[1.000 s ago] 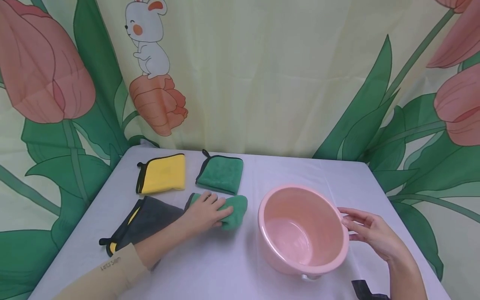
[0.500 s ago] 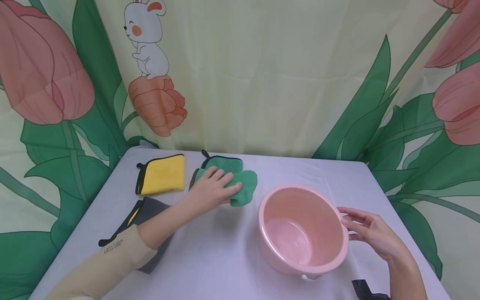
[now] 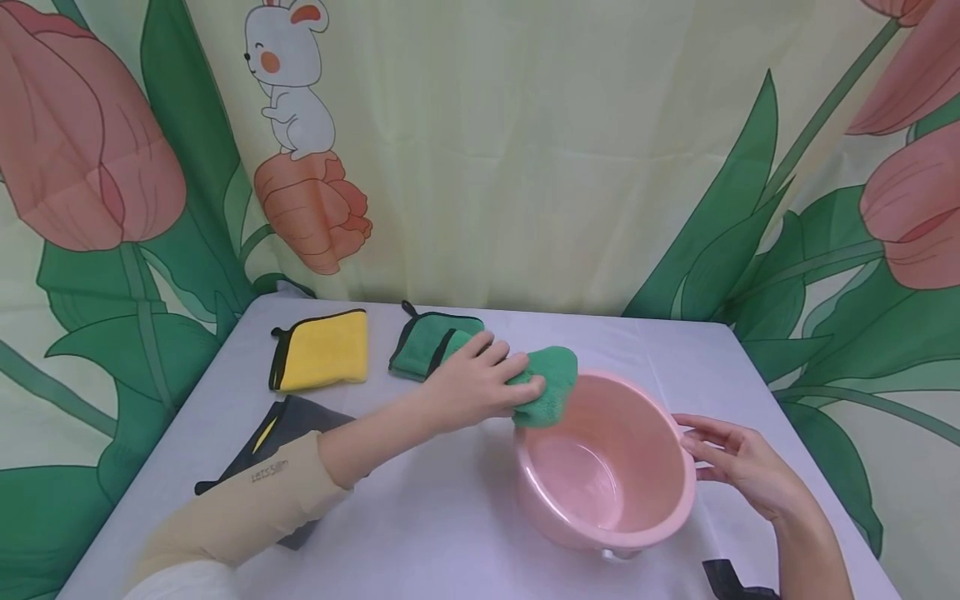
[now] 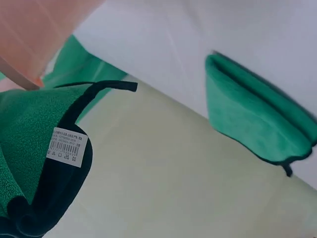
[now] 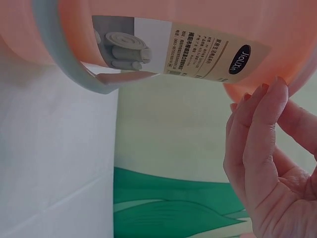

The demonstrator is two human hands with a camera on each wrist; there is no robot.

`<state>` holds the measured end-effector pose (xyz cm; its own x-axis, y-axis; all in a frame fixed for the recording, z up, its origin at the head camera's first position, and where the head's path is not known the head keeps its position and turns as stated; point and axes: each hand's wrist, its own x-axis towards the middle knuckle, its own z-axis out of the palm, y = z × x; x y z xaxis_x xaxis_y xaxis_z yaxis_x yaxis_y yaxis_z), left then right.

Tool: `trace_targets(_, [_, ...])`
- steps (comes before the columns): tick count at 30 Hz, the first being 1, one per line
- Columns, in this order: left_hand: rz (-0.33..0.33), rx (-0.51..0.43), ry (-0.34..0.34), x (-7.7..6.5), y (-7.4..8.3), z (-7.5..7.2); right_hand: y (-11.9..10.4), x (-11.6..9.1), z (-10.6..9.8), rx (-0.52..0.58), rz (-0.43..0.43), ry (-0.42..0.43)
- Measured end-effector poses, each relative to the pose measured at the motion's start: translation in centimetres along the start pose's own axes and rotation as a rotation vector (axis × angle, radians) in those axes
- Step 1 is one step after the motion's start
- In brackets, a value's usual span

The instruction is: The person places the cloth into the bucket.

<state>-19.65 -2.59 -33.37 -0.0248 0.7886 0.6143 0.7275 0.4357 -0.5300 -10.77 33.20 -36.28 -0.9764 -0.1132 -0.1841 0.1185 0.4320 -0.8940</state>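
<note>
The green cloth (image 3: pixel 551 387) is gripped in the left hand (image 3: pixel 487 379), its long axis running roughly left to right. In the head view, its free end overlaps the far-left rim of the pink bucket (image 3: pixel 637 450); contact cannot be determined. The right hand (image 3: pixel 750 471) is at the bucket's opposite side, loosely bent fingers touching the rim from outside. A folded green cloth (image 3: pixel 418 350) lies left of the bucket.
</note>
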Motion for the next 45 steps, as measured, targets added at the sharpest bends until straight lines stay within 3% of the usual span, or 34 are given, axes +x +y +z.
trace_targets(10, [0.099, -0.044, 0.084, 2.9, 3.4, 1.2, 0.0, -0.1, 0.0, 0.001, 0.020, 0.005])
trace_targets(16, [0.134, -0.075, 0.099, 3.5, 5.3, 2.0, 0.1, -0.1, -0.1, 0.018, 0.030, 0.004])
trace_targets(27, [0.193, -0.125, -0.032, 4.1, 7.0, 2.4, 0.5, -0.1, -0.2, 0.042, 0.011, -0.007])
trace_targets(40, [0.290, -0.242, -0.389, 6.2, 8.3, 3.0, 0.6, 0.0, 0.0, 0.089, -0.039, -0.038])
trace_targets(45, [0.300, -0.216, -0.428, 6.7, 8.6, 3.9, 0.6, 0.0, -0.1, 0.092, -0.035, -0.042])
